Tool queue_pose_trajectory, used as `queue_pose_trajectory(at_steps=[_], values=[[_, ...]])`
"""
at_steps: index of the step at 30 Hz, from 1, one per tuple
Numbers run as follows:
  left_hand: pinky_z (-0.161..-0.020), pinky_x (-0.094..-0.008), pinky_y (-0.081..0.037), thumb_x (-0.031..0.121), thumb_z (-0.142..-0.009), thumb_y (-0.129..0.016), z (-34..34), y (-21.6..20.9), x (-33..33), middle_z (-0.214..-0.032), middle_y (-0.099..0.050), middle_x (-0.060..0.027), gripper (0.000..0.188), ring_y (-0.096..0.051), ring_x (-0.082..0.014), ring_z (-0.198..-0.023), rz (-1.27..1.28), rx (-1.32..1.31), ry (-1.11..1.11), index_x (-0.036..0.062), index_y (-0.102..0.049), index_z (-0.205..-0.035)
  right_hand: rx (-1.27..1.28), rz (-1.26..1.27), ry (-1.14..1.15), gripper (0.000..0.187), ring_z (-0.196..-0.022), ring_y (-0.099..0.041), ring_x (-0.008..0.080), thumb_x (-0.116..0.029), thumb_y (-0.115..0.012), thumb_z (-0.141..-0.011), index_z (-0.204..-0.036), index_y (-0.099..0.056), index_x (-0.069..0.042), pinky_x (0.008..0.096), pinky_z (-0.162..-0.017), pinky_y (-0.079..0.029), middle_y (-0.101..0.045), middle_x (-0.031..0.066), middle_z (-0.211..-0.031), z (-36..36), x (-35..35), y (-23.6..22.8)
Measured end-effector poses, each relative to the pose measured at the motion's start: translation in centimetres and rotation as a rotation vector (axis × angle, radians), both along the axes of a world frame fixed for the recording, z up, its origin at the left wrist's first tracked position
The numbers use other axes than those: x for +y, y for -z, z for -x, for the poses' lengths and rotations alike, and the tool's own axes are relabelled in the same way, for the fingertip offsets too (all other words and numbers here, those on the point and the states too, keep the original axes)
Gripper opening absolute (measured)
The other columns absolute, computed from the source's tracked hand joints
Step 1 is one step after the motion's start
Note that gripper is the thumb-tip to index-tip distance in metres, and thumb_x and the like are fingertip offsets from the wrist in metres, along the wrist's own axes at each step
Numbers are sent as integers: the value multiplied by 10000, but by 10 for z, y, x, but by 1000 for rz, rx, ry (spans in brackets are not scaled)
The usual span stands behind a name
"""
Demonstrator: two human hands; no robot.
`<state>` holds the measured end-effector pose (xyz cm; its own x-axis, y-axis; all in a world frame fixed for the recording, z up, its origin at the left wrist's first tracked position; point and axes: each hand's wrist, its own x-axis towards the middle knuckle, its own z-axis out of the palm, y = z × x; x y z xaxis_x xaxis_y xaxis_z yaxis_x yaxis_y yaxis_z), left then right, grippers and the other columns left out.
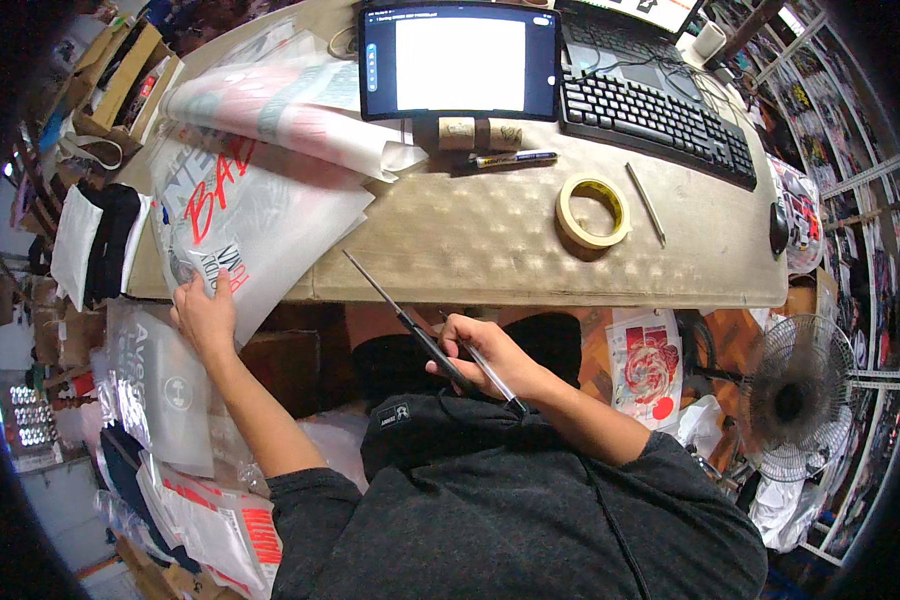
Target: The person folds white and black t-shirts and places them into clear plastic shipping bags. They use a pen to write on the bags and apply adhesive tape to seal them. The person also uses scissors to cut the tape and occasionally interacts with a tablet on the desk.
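My left hand [203,308] lies at the table's left front edge, fingers apart on a translucent film sheet [280,215] printed with red and dark lettering. The sheet's near part hangs past the edge. In front of my chest, my right hand [482,352] is closed around a long slim black tool [432,347] with a thin pointed end aimed up and left. The tool's exact kind cannot be made out. A clear-barrelled pen-like stick [497,378] with a dark end is in the same hand. Above the left hand, a rolled white-and-pink sheet [280,110] lies across the film.
A tablet [460,60] stands at the table's back, beside a black keyboard [660,125]. A tape roll [592,213], a marker [513,159] and a white stylus [645,204] lie on the table [450,250]. A fan [795,400] stands at right; printed films [175,385] hang at left.
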<state>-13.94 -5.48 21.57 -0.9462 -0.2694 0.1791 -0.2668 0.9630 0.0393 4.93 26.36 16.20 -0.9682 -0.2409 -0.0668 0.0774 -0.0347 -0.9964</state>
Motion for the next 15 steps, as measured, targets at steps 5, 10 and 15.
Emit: queue_pose_trajectory(at_steps=[5, 10, 15], values=[[-959, -422, -433, 371, -827, -676, 0, 8, -10, -1135, -638, -230, 584, -598, -342, -1081, -190, 285, 106, -39, -579, -1231, -41, 84, -13, 319, -575, -494, 68, -141, -707, -867, -793, -404, -80, 233, -492, -396, -495, -7, -668, 0, -1, -3], [-945, -335, -450, 119, -850, -690, 5, 30, -40, -1176, -632, -205, 616, -604, -220, -1078, -885, 352, 198, -16, -412, -1383, -212, 206, -83, 309, -603, -520, 90, -187, -693, -881, -834, -404, -87, 252, -509, -438, -488, 7, -696, -1, -19, -23], [-1005, -344, -415, -34, -833, -645, -28, 14, 4, -1374, -471, -147, 795, -506, -207, -1197, -1539, 297, 353, 56, -207, -1490, -350, 349, -280, 538, -534, -561, 146, -583, -603, -827, -933, -405, -94, 256, -435, -396, -531, 56, -733, 4, -39, -37]])
